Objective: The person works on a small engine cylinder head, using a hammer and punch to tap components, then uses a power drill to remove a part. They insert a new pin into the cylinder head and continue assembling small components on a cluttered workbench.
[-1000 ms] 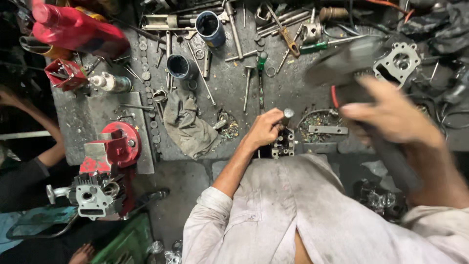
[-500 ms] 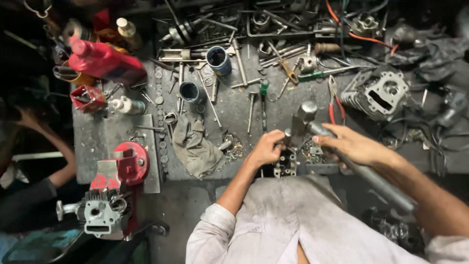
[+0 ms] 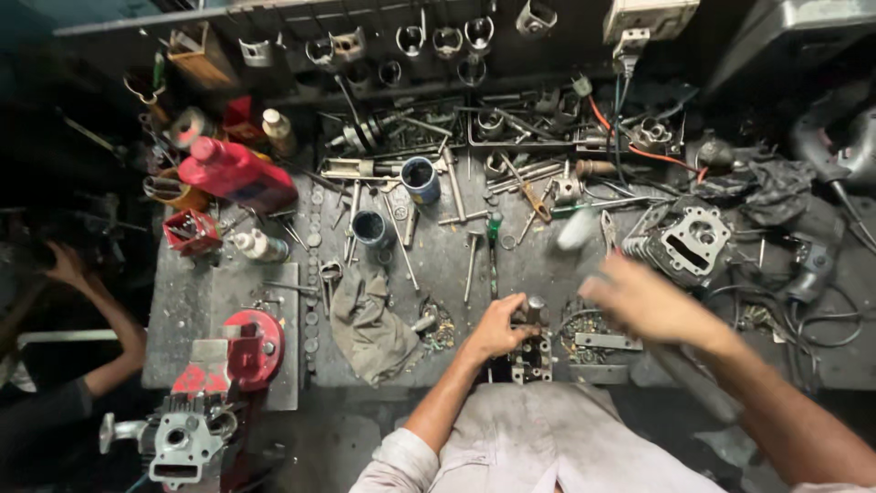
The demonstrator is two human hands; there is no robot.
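Your left hand (image 3: pixel 497 330) is clamped around the top of a small metal engine part (image 3: pixel 532 351) sitting at the near edge of the bench (image 3: pixel 438 265), right in front of your body. Fingers are wrapped tight on a short metal punch or pin (image 3: pixel 535 310) that stands roughly upright out of the part, so its long axis runs straight up toward the camera.

Your right hand (image 3: pixel 652 306) is up and to the right of that, blurred with motion, closed around the handle of a hammer. The hammer head (image 3: pixel 578 228) shows as a pale smear hanging above the bench, further from you than the pin and a little to its right. So the pin lies down, left and nearer to you from the hammer head, and the left hand is right beside the spot where the two would meet. Not a lot of room between those fingers and the top of the pin.

Around it: a grey rag (image 3: pixel 370 324) to the left, a green-handled screwdriver (image 3: pixel 493 251) just beyond the part, a finned cylinder block (image 3: pixel 689 242) off to the right, and a red oil bottle (image 3: pixel 233 173) at the far left. Another person's hand (image 3: pixel 64 265) is at the left edge, well apart from yours.
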